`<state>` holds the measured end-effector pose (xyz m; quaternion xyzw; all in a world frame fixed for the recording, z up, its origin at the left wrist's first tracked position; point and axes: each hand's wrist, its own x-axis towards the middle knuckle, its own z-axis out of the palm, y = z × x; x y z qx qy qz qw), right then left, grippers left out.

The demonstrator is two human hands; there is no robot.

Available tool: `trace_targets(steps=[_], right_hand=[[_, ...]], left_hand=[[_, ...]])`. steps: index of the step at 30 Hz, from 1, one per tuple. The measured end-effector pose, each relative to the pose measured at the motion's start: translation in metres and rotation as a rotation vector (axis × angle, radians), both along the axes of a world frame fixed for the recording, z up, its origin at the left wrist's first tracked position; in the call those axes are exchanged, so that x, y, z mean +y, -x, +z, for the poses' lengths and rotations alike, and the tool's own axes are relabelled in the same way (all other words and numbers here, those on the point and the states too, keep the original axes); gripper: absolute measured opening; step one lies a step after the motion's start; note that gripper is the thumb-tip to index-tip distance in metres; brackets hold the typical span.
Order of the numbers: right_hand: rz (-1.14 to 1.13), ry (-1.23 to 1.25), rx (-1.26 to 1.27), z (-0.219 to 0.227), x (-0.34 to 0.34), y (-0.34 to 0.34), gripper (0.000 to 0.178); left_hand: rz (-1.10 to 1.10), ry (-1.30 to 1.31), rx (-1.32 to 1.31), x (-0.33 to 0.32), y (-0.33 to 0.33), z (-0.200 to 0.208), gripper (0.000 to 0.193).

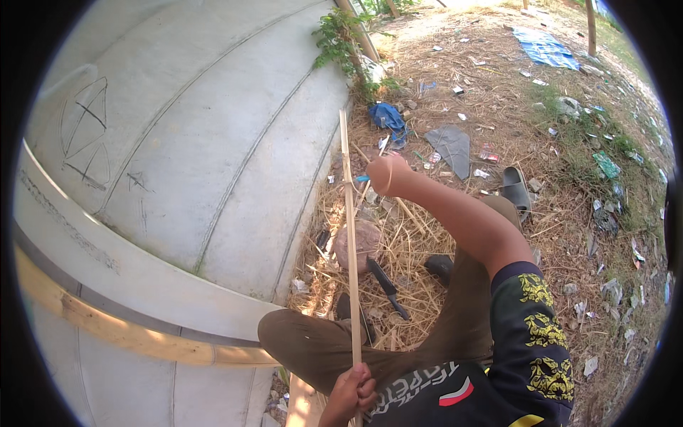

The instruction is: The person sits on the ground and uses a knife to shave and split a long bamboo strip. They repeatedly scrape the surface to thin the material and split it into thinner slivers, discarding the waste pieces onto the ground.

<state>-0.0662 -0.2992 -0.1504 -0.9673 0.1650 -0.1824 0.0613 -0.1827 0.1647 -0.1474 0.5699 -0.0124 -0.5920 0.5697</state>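
Observation:
A long, pale split-bamboo strip (351, 235) runs upright through the middle of the head view, from near my belly out past the wood block. My left hand (352, 391) is closed around its near end, at my waist. Farther out, my right hand (388, 174) is closed beside the strip's far part. A small blue piece (363, 178) sticks out from its fingers toward the strip; what it belongs to is hidden. Under the strip sits a round wood block (358, 245). A knife with a black handle (390, 290) leans against the block's near right side.
A grey wall (213, 142) rises at the left, with a bamboo pole (128, 327) along it. Straw and litter cover the ground. A grey sandal (516, 188), a grey triangular scrap (450, 149) and blue cloth (388, 121) lie beyond my legs.

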Motion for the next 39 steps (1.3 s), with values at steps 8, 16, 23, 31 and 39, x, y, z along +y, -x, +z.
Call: trace_targets(steps=[8, 16, 23, 31, 39], right_hand=[[-0.011, 0.235, -0.072, 0.019, 0.034, 0.004, 0.007], [-0.207, 0.241, -0.015, 0.019, -0.019, 0.009, 0.008], [-0.038, -0.460, 0.247, 0.008, -0.050, -0.007, 0.023], [-0.053, 0.081, 0.027, 0.021, 0.012, 0.025, 0.007], [-0.079, 0.258, 0.070, 0.001, -0.008, 0.013, 0.005]], left_hand=[[0.069, -0.090, -0.191, -0.016, 0.018, 0.009, 0.036], [0.055, -0.200, -0.417, -0.019, 0.044, 0.011, 0.036], [0.037, -0.206, -0.651, -0.020, 0.035, 0.004, 0.039], [-0.143, -0.382, -1.378, -0.012, 0.017, -0.005, 0.036], [-0.069, -0.484, -1.377, -0.025, 0.023, 0.018, 0.030]])
